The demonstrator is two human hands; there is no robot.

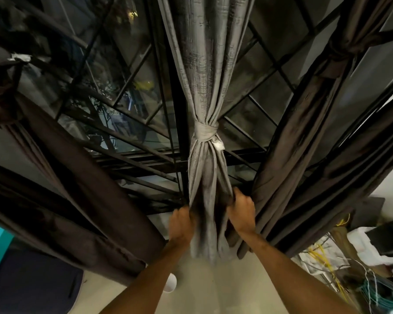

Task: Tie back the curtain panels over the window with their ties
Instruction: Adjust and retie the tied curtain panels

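Grey curtain panel (204, 87) hangs at frame centre, cinched mid-frame by its knotted tie (205, 133). Below the knot, left hand (181, 223) and right hand (241, 211) each clutch a fold, fingers curled. Brown curtains (293, 155) flank it. Barred window (127, 87) behind; pale floor (213, 286) below; tangled cables (327, 264) lower right.

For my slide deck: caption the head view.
A person's left hand and right hand grip the grey curtain below its knotted tie.

Both hands (182, 225) on tied grey curtain (208, 200)
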